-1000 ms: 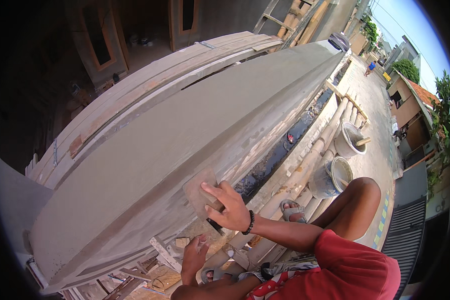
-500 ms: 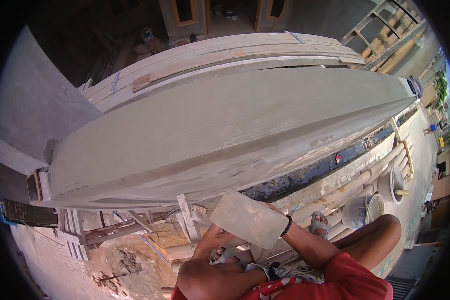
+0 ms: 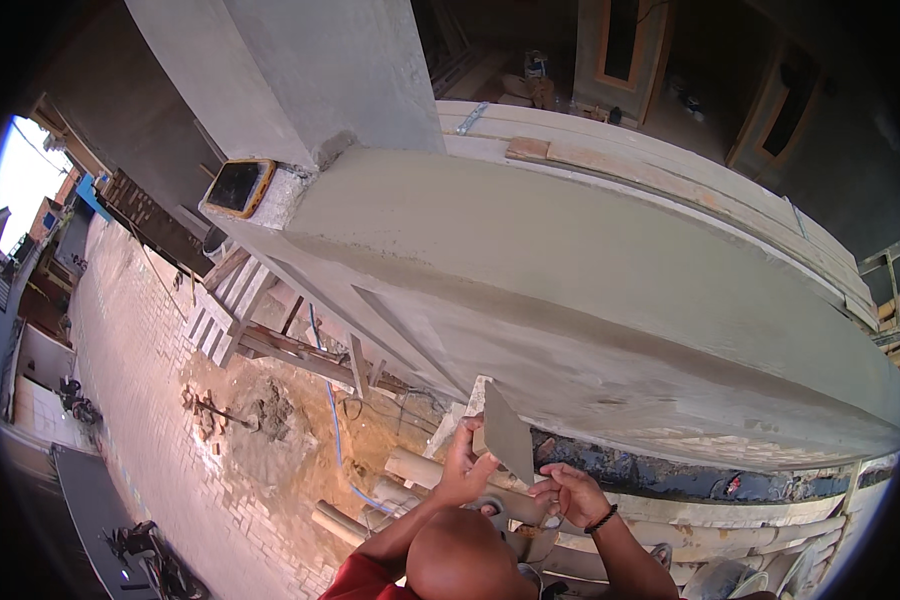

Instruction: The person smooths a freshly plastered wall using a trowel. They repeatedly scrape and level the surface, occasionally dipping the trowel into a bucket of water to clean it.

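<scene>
A long wall [image 3: 610, 255] coated in grey plaster is seen stretched across the view. To the left of the wall, a paved street [image 3: 120, 330] is laid. At the wall's left end, a grey pillar [image 3: 320, 80] is set upright. Behind the wall, long pale boards [image 3: 690, 195] are laid lengthwise along it. At the foot of the wall's near side, a dark ditch [image 3: 660, 477] is bordered by thick poles [image 3: 715, 538]. Well to the left of the wall, a motorbike [image 3: 157, 567] is parked. Near the wall's left end, a slatted wooden frame [image 3: 232, 305] is stood, and farther out from the wall a heap of grey mix [image 3: 275, 410] is piled on the ground.

Before the lower part of the wall's near side, a flat grey float [image 3: 511, 440] is held tilted; whether the wall is touched by it cannot be told. It is gripped by the left hand [image 3: 460, 472], whose fingers are closed on its handle side. The right hand [image 3: 577, 497] is held before the wall's foot, just beside the float's lower corner; its fingers are loosely bent toward the thumb, and whether anything is pinched there cannot be told. On the wall's left end, a yellow-edged phone [image 3: 240, 187] is laid.
</scene>
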Demonstrator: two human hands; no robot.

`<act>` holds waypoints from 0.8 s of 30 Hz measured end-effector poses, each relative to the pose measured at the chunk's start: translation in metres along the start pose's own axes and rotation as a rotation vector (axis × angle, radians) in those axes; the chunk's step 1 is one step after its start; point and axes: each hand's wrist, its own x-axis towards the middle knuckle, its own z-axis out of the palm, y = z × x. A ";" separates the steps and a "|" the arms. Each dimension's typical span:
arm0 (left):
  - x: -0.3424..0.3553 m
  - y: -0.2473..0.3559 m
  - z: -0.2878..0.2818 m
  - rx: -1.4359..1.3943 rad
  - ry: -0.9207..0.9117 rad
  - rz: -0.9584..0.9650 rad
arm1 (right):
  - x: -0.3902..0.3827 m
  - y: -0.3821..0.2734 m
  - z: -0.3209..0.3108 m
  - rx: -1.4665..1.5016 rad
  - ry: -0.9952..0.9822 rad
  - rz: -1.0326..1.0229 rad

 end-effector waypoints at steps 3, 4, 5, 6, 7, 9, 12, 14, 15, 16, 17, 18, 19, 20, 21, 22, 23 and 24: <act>0.015 0.017 -0.015 0.453 0.354 0.335 | -0.003 0.012 -0.003 -0.189 0.179 0.003; 0.026 0.025 -0.016 0.543 0.458 0.439 | 0.000 0.016 -0.005 -0.216 0.200 -0.006; 0.039 0.035 -0.016 0.634 0.564 0.540 | 0.003 0.017 -0.004 -0.243 0.221 -0.012; 0.051 0.046 -0.017 0.725 0.668 0.640 | 0.006 0.017 -0.002 -0.255 0.226 0.011; 0.062 0.059 -0.021 0.777 0.641 0.647 | 0.008 0.015 0.003 -0.282 0.227 -0.007; 0.082 0.087 -0.029 0.875 0.590 0.655 | 0.007 0.011 0.015 -0.339 0.233 -0.044; 0.111 0.125 -0.025 0.873 0.622 0.735 | 0.004 0.008 0.021 -0.406 0.262 -0.078; 0.128 0.143 -0.017 0.877 0.662 0.749 | 0.006 0.011 0.011 -0.427 0.280 -0.084; 0.133 0.145 -0.014 0.879 0.684 0.754 | 0.007 0.011 0.007 -0.438 0.289 -0.085; 0.135 0.140 -0.011 0.913 0.680 0.719 | 0.008 0.012 0.005 -0.446 0.295 -0.078; 0.138 0.130 -0.010 0.946 0.681 0.678 | 0.008 0.013 0.003 -0.459 0.303 -0.066; 0.139 0.120 -0.013 0.979 0.683 0.637 | 0.008 0.013 0.002 -0.472 0.309 -0.054; 0.136 0.106 -0.021 0.982 0.670 0.581 | 0.007 0.013 0.002 -0.474 0.306 -0.059; 0.130 0.087 -0.031 0.979 0.657 0.535 | 0.006 0.011 0.002 -0.477 0.302 -0.074; 0.121 0.071 -0.039 0.971 0.643 0.483 | 0.005 0.010 0.001 -0.481 0.306 -0.085; 0.113 0.064 -0.045 0.958 0.652 0.479 | 0.004 0.010 0.001 -0.475 0.306 -0.092; 0.106 0.059 -0.051 0.942 0.667 0.476 | 0.005 0.010 0.001 -0.474 0.307 -0.099; 0.102 0.057 -0.054 0.927 0.682 0.473 | 0.005 0.008 0.000 -0.474 0.307 -0.106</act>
